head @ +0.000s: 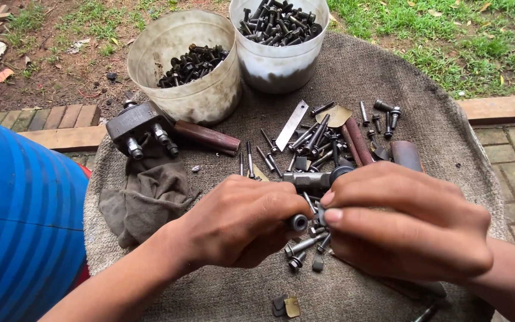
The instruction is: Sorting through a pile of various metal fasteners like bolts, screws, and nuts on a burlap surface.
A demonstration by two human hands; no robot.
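My left hand [239, 222] is closed around a short metal bolt [298, 223], whose round end sticks out between thumb and finger. My right hand [409, 220] pinches a small dark part [320, 217], perhaps a nut, right at that bolt's end. Both hands hover over a pile of loose bolts and screws [311, 146] on a grey cloth-covered surface [388, 77]. A few more bolts [302, 247] lie just below my hands.
Two dirty white buckets [189, 89] [278, 62] hold several dark bolts at the back. A grey metal block with fittings [138, 128] sits on a rag [150, 194] at left. Rusty tubes [208, 137], a flat metal strip [291, 125], a blue drum [22, 220] at left.
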